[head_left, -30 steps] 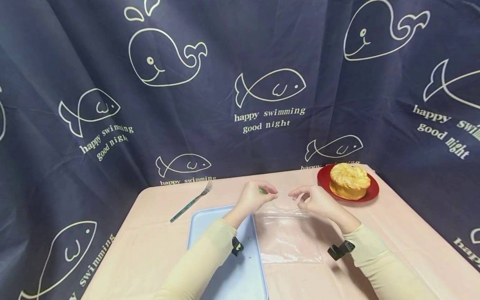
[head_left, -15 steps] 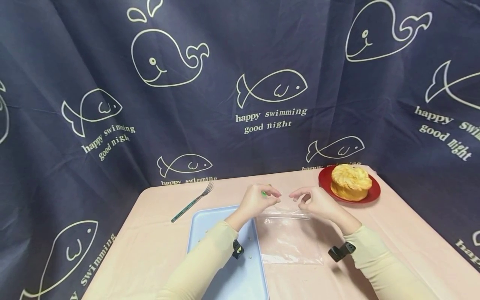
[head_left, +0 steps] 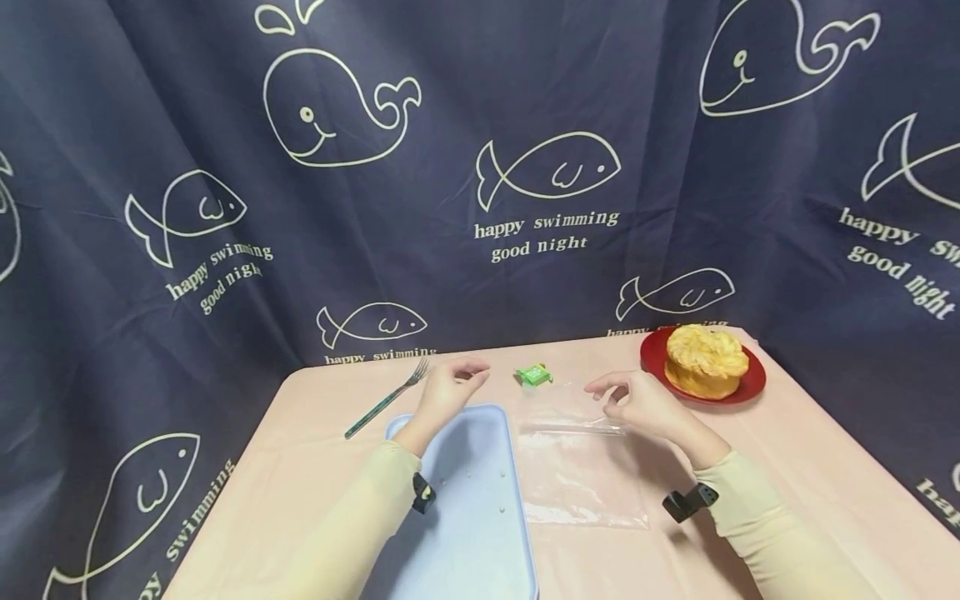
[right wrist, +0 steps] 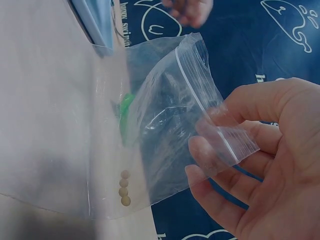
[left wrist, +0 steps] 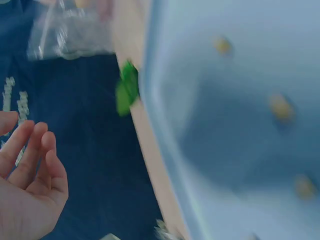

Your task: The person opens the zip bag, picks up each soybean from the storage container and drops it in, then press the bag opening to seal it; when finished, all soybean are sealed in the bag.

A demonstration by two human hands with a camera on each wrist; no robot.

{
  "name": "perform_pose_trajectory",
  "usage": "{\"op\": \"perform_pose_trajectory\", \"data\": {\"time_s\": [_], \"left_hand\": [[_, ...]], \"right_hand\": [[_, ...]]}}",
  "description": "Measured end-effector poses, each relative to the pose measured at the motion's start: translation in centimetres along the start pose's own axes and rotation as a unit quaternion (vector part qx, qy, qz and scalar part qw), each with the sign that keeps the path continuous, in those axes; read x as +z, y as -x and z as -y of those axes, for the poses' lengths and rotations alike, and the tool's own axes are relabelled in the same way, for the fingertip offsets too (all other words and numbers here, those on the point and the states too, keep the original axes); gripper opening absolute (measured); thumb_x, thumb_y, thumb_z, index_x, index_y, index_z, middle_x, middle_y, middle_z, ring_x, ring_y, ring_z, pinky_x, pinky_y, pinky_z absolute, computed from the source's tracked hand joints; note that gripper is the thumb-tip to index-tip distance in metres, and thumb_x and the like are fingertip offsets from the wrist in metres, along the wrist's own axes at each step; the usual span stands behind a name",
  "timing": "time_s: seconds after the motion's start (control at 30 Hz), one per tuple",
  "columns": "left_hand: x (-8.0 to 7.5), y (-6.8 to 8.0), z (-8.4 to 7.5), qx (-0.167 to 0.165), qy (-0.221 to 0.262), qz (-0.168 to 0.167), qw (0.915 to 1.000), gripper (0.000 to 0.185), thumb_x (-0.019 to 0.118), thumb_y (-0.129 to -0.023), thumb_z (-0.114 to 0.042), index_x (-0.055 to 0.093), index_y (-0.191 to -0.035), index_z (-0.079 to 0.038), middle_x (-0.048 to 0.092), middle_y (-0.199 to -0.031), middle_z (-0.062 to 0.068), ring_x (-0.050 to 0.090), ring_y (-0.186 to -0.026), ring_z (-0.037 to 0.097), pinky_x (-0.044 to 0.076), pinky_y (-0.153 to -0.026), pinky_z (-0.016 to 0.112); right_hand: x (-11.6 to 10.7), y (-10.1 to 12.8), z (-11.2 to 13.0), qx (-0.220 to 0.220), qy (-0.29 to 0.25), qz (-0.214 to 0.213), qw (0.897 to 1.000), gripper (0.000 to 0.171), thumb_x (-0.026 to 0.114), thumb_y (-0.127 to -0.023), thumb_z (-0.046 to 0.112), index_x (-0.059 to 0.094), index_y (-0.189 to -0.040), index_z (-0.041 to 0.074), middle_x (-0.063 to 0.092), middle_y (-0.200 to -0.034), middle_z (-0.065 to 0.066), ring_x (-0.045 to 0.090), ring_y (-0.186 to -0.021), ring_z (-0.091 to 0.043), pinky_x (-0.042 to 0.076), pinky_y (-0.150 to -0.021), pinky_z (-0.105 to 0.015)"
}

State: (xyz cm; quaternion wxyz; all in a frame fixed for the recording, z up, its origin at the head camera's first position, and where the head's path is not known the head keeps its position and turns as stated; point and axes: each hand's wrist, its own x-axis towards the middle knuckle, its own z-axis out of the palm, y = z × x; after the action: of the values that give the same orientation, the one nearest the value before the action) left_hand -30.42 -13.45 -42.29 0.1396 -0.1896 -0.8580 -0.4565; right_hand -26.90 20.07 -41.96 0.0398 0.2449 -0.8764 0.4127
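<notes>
On the table (head_left: 285, 467) lie a blue tray (head_left: 480, 517) and, right of it, a clear bag (head_left: 577, 475). The right hand (head_left: 645, 406) pinches the bag's top edge. The left hand (head_left: 448, 388), fingers loosely curled, holds nothing above the tray's far end. A green packet (head_left: 534, 374) lies between the hands.

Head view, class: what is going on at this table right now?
A person sits at a pink table. The right hand pinches the mouth of a clear zip bag that lies on the table. The left hand hangs open and holds nothing, above the far end of a blue tray. A small green packet lies beyond the bag, a fork left of the tray.
</notes>
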Motion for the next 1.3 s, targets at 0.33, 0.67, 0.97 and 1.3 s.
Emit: {"op": "perform_pose_trajectory", "data": {"time_s": [0.33,0.67,0.97,1.3], "left_hand": [[-4.7,3.1,4.0,-0.101,-0.075,0.041,0.9912,0.008,0.077,-0.091,-0.016,0.080,-0.096,-0.010,0.076,-0.098,0.000,0.070,-0.088,0.016,0.057,-0.081,0.038],[-8.2,6.2,6.3,-0.142,-0.116,0.124,0.9751,0.006,0.083,-0.083,-0.012,0.079,-0.086,-0.015,0.076,-0.087,-0.006,0.069,-0.086,0.013,0.054,-0.090,0.046],[-8.5,7.5,6.7,-0.126,-0.117,0.166,0.9711,0.011,0.085,-0.078,-0.007,0.079,-0.082,-0.014,0.076,-0.083,-0.005,0.067,-0.084,0.012,0.054,-0.087,0.045],[-8.1,7.3,6.9,-0.101,-0.135,0.174,0.9701,0.012,0.085,-0.078,-0.004,0.077,-0.076,-0.012,0.074,-0.076,-0.006,0.063,-0.071,0.009,0.053,-0.074,0.034]], "right_hand": [[0.3,-0.1,-0.2,0.011,0.013,0.000,1.000,0.035,0.063,-0.079,-0.008,0.075,-0.111,-0.001,0.073,-0.096,-0.013,0.066,-0.081,-0.019,0.053,-0.067,-0.026],[0.5,-0.4,-0.3,0.008,0.002,-0.005,1.000,0.036,0.062,-0.078,-0.009,0.075,-0.111,0.000,0.073,-0.095,-0.009,0.066,-0.081,-0.020,0.053,-0.065,-0.026],[0.6,-0.6,-0.6,0.003,-0.018,0.011,1.000,0.036,0.063,-0.079,-0.011,0.074,-0.112,-0.004,0.073,-0.095,-0.011,0.066,-0.080,-0.021,0.054,-0.066,-0.026],[0.7,-0.7,-0.5,0.003,-0.011,0.011,1.000,0.036,0.061,-0.078,-0.011,0.075,-0.110,-0.001,0.073,-0.093,-0.009,0.065,-0.080,-0.021,0.053,-0.066,-0.027]]}}
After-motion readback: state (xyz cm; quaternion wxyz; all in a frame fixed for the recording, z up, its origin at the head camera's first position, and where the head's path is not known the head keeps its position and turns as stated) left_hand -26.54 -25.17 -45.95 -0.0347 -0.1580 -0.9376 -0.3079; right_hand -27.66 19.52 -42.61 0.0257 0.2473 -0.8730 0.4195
